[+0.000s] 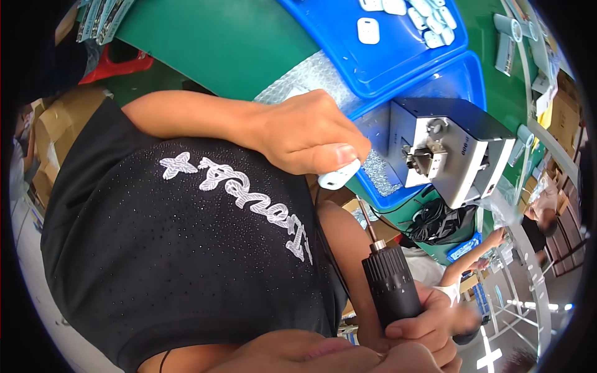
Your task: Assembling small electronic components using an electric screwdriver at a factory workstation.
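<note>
My left hand (314, 137) is closed in a fist around a small white plastic casing (339, 176); only its rounded end with small openings shows below the thumb. In my right hand (429, 323) I grip a black electric screwdriver (392, 283). Its thin bit points up toward the casing and stays apart from it. To the right of my left hand stands a screw feeder (488, 119), a dark-topped metal box with a pale front. It sits in a blue bin (477, 74), beside a heap of tiny silvery screws (378, 174).
A blue tray (388, 68) with several white casings (368, 31) lies on the green table (186, 37). Bubble wrap (311, 78) is beside it. Black cables (429, 217) bunch near the feeder. A red stool (115, 65) stands far left; other people work at the right.
</note>
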{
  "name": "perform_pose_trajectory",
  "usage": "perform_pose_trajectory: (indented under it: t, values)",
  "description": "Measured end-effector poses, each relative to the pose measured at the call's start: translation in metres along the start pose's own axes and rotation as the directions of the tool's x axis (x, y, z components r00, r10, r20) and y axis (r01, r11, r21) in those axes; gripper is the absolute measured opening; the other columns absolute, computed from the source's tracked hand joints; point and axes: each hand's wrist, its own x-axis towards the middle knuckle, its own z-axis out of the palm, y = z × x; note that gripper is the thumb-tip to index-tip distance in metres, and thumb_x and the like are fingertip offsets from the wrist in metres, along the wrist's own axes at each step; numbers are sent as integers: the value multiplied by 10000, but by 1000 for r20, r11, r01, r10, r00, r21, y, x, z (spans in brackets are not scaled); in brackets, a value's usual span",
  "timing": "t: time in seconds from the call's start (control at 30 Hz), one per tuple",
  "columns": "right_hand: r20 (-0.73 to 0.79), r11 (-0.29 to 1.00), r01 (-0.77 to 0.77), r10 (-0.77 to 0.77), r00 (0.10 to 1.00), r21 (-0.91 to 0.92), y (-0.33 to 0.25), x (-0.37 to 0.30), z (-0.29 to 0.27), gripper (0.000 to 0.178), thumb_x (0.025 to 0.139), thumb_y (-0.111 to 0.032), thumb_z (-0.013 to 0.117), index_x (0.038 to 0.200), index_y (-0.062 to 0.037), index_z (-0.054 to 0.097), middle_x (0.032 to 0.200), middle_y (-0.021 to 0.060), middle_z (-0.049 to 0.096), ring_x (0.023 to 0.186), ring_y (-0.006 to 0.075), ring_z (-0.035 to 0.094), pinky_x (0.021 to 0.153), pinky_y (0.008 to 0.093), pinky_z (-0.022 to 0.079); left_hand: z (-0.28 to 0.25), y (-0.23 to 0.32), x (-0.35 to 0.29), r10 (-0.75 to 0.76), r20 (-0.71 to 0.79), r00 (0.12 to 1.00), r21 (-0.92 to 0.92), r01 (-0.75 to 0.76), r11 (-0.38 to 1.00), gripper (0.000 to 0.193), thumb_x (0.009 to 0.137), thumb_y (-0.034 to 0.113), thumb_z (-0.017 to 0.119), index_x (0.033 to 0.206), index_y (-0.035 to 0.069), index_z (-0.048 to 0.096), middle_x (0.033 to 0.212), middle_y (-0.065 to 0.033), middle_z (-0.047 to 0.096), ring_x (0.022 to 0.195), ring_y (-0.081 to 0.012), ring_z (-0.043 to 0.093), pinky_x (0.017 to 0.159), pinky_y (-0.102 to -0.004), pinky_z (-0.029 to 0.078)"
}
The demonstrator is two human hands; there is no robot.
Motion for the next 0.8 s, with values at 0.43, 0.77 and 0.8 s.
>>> perform_pose_trajectory:
  t: [0.43, 0.77, 0.8]
  values:
    - [164, 952, -294, 305, 938, -88, 21, 5, 3, 208, 956, -236, 490, 1036, -46, 519, 684, 19, 543, 528, 147, 562, 527, 272, 517, 4, 1, 0, 27, 8, 1000, 30, -27, 999, 288, 903, 218, 369, 765, 42, 550, 610, -94, 481, 500, -287, 501, 458, -399, 428]
    - [341, 922, -334, 382, 859, -193, 7, 1, -8, 181, 965, -243, 470, 948, -64, 489, 653, 20, 509, 529, 147, 538, 544, 290, 502, 4, 1, -1, -15, -43, 999, -9, 14, 1000, 329, 965, 277, 376, 748, 70, 512, 627, -120, 528, 522, -334, 513, 478, -433, 412]
    - [216, 953, -267, 293, 932, -141, 10, -5, -1, 206, 967, -258, 469, 995, -56, 496, 656, 25, 508, 539, 152, 534, 548, 312, 494, 4, 1, 0, -9, -41, 999, -9, 9, 1000, 329, 965, 277, 376, 748, 70, 512, 627, -120, 528, 522, -334, 513, 478, -433, 412]
